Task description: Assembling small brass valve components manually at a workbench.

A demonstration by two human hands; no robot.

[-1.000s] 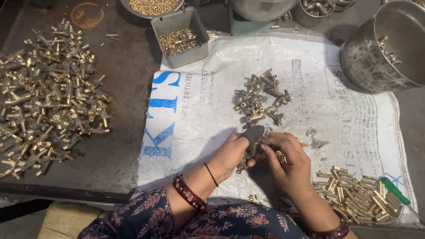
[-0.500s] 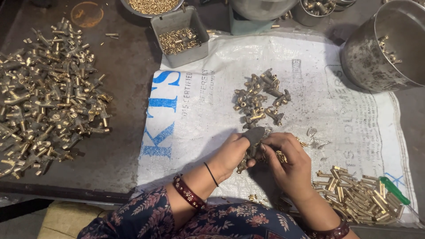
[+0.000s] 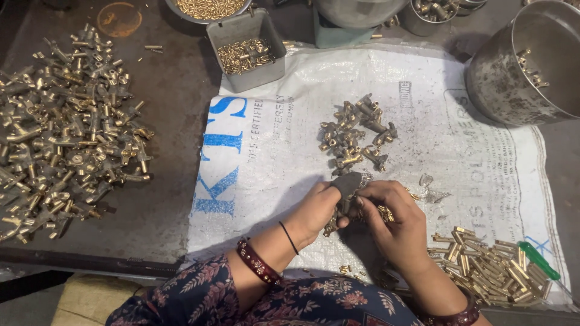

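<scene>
Both my hands meet over a white woven sack [image 3: 284, 145] spread on the table. My left hand [image 3: 317, 208] grips a small brass fitting [image 3: 331, 226] whose end pokes out below the fingers; a dark grey cover sits on its thumb. My right hand [image 3: 396, 223] closes against the same fitting and cups several small brass pieces [image 3: 385, 212]. Just beyond the hands lies a small heap of brass fittings [image 3: 356, 136]. A pile of short brass tubes [image 3: 489, 268] lies by my right wrist.
A big heap of brass fittings [image 3: 66, 133] covers the dark table at left. A grey metal box of small brass parts [image 3: 248, 54] stands at the sack's far left corner. A large steel pot [image 3: 531, 66] is far right, more bowls behind. A green-handled tool [image 3: 539, 259] lies near right.
</scene>
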